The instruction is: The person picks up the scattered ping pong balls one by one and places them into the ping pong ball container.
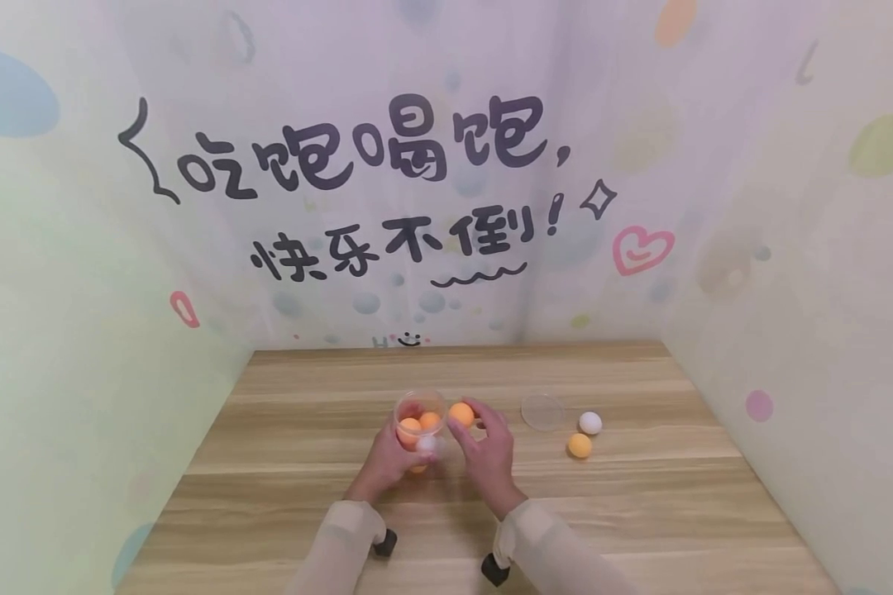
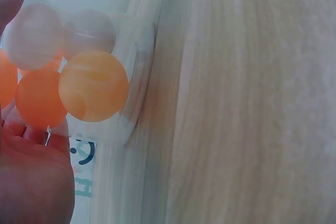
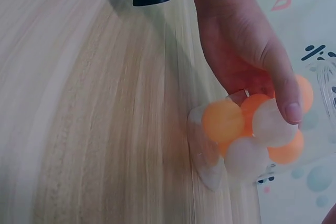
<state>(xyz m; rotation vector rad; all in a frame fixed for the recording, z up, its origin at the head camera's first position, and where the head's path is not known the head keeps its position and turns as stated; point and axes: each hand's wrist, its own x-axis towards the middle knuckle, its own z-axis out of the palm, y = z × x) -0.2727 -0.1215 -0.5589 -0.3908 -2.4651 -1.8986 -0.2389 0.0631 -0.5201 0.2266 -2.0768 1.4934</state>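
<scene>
My left hand (image 1: 389, 460) grips a clear plastic cup (image 1: 419, 400) around its side, with the thumb on the near face. Orange and white table tennis balls fill its lower part. In the right wrist view, the left thumb lies over a white ball (image 3: 274, 123) seen through the wall, and an orange ball (image 3: 223, 121) sits near the base. To the right of the rim, my right hand (image 1: 489, 457) pinches an orange table tennis ball (image 1: 460, 415) between thumb and fingers. Part of the cup is hidden behind the left hand.
A clear round lid (image 1: 542, 411) lies on the wooden table (image 1: 305, 529) to the right of the hands. Beyond it rest a loose white ball (image 1: 590, 423) and an orange ball (image 1: 580, 446). Patterned walls (image 1: 446, 314) enclose the back and both sides.
</scene>
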